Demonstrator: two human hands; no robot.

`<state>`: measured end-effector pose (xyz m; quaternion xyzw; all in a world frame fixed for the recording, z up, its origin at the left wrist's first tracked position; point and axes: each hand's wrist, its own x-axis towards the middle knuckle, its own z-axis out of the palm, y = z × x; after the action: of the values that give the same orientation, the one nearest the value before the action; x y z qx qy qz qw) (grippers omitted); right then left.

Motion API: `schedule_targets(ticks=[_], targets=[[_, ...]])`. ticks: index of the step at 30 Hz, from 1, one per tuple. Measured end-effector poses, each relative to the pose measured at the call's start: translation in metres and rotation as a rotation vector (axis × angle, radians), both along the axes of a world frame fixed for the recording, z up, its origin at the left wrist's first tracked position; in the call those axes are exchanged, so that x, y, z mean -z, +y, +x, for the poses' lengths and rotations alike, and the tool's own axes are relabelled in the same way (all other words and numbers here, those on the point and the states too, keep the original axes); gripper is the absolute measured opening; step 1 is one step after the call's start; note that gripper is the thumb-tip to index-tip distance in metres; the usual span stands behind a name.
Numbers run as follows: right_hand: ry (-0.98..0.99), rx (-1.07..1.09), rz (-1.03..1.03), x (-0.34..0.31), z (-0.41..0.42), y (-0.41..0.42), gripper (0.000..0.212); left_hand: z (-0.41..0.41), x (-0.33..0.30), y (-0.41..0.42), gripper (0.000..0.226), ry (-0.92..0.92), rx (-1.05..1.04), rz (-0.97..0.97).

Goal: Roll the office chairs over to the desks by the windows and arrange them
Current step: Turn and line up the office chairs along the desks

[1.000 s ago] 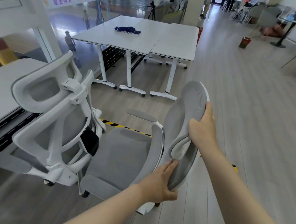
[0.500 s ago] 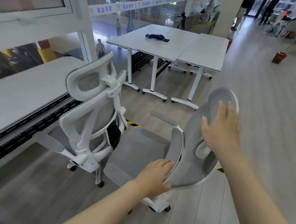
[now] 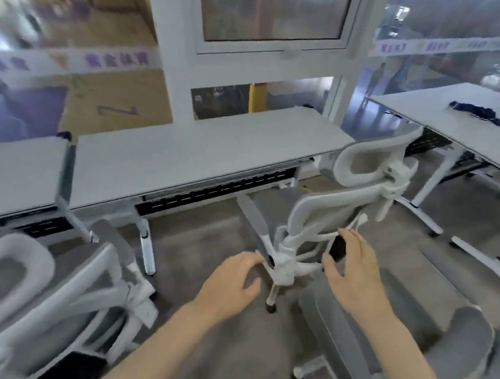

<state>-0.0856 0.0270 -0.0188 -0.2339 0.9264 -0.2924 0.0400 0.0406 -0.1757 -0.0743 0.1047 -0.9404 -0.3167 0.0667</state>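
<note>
A white and grey mesh office chair (image 3: 345,208) stands in the middle with its back toward me, facing the long white desk (image 3: 204,153) by the window. My left hand (image 3: 230,288) is open, fingertips close to the chair's lower frame by the armrest post. My right hand (image 3: 352,270) is open too, reaching at the lower backrest near a black part. A second chair (image 3: 37,287) sits at the lower left beside the desk. The grey chair (image 3: 450,354) I held earlier is at the lower right, free of both hands.
Another white desk (image 3: 461,115) with a dark blue cloth (image 3: 479,112) on it stands at the right, its wheeled legs reaching onto the floor. Windows and a white pillar (image 3: 175,51) run behind the desks. The image is blurred by motion.
My view has swung left toward the window desks. Both hands have let go of the grey chair's backrest and moved to the white chair in the middle.
</note>
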Motion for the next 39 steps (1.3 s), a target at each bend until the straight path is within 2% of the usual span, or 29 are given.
schedule_targets(ticks=[6,12,14,16,18,20,21,24,26,28,30,32,35,39], targets=[[-0.056,-0.372,0.009,0.015,0.063,-0.150,0.055,0.120,-0.003,-0.103,0.034,0.060,-0.433,0.098],[-0.070,-0.724,0.031,0.029,0.136,-0.261,0.054,0.228,-0.001,-0.146,0.030,0.147,-0.728,0.120],[-0.030,-0.841,0.057,0.038,0.156,-0.292,0.057,0.258,0.001,-0.148,0.029,0.150,-0.791,0.147],[-0.015,-0.955,0.100,0.044,0.173,-0.321,0.061,0.277,0.001,-0.144,0.030,0.148,-0.786,0.093],[-0.010,-1.054,0.193,0.050,0.188,-0.346,0.076,0.288,0.001,-0.136,0.031,0.157,-0.764,0.024],[0.087,-1.164,0.330,0.058,0.198,-0.366,0.094,0.298,0.003,-0.129,0.029,0.215,-0.771,-0.017],[0.135,-1.208,0.399,0.062,0.203,-0.372,0.095,0.305,0.005,-0.125,0.029,0.247,-0.798,-0.033],[0.171,-1.222,0.450,0.069,0.212,-0.380,0.079,0.331,0.009,-0.118,0.025,0.296,-0.941,-0.075],[0.217,-1.205,0.422,0.070,0.215,-0.378,0.088,0.344,0.011,-0.117,0.022,0.346,-1.059,-0.137],[0.279,-1.197,0.389,0.074,0.216,-0.374,0.095,0.354,0.014,-0.121,0.034,0.368,-1.188,-0.177],[0.300,-1.185,0.350,0.080,0.216,-0.368,0.093,0.360,0.014,-0.126,0.056,0.311,-1.302,-0.060],[0.310,-1.173,0.319,0.084,0.217,-0.363,0.090,0.361,0.014,-0.132,0.076,0.190,-1.308,0.004],[0.326,-1.159,0.306,0.085,0.218,-0.358,0.086,0.352,0.020,-0.135,0.092,0.092,-1.247,-0.125],[0.305,-1.140,0.279,0.083,0.223,-0.349,0.083,0.345,0.024,-0.134,0.100,0.058,-1.311,-0.121]])
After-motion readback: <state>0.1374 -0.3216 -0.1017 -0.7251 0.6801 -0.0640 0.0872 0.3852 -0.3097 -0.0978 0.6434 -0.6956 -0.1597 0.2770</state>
